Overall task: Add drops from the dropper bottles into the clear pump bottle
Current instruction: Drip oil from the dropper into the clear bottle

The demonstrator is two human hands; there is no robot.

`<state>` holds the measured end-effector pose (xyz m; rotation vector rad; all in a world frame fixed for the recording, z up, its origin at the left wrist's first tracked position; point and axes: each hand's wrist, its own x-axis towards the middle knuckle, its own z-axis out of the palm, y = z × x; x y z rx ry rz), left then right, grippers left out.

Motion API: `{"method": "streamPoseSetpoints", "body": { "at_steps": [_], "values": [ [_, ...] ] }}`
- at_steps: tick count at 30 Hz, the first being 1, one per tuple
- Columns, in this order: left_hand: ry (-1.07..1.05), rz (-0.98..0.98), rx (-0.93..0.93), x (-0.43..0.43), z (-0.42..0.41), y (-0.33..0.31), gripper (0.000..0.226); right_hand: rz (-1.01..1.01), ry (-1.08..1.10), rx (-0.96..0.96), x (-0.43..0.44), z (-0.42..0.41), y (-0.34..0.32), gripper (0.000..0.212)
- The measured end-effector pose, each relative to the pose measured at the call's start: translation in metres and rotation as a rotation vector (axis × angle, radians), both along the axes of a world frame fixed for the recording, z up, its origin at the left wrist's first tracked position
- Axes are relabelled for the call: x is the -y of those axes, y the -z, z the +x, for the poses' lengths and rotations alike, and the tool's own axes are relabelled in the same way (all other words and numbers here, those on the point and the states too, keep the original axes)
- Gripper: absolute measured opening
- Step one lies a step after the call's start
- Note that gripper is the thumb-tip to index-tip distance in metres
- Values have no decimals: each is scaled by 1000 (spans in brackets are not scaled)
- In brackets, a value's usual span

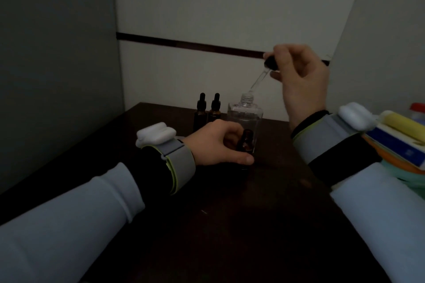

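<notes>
A clear square bottle [246, 115] stands uncapped on the dark table [230, 213], its threaded neck open at the top. My right hand [301, 82] pinches the black bulb of a glass dropper [259, 79], held tilted with its tip just over the bottle's mouth. In front of the clear bottle, my left hand [218, 146] grips an open amber dropper bottle [246, 142] that stands on the table. Two more amber dropper bottles [208, 110] with black caps stand side by side behind my left hand, left of the clear bottle.
A grey panel closes the left side and a white wall with a dark stripe runs behind. At the right edge lies a stack of coloured things [400, 142], yellow, blue, orange and green, close to my right forearm. The scene is dim.
</notes>
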<state>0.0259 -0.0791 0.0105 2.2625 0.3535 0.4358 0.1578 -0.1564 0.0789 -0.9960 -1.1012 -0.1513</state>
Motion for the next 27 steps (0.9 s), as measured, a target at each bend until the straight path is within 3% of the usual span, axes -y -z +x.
{"method": "streamPoseSetpoints", "body": {
  "at_steps": [6, 11, 18, 27],
  "values": [
    [13, -14, 5, 0, 0, 0, 34, -182, -105, 49, 17, -5, 20, 6],
    [15, 10, 11, 3, -2, -2, 34, -173, -122, 47, 15, -3, 27, 5],
    [7, 20, -5, 3, -3, -4, 31, -240, -103, 188, 13, -1, 33, 12],
    [5, -84, -31, 2, -2, -2, 57, -260, -134, 179, 14, -1, 33, 10]
  ]
}}
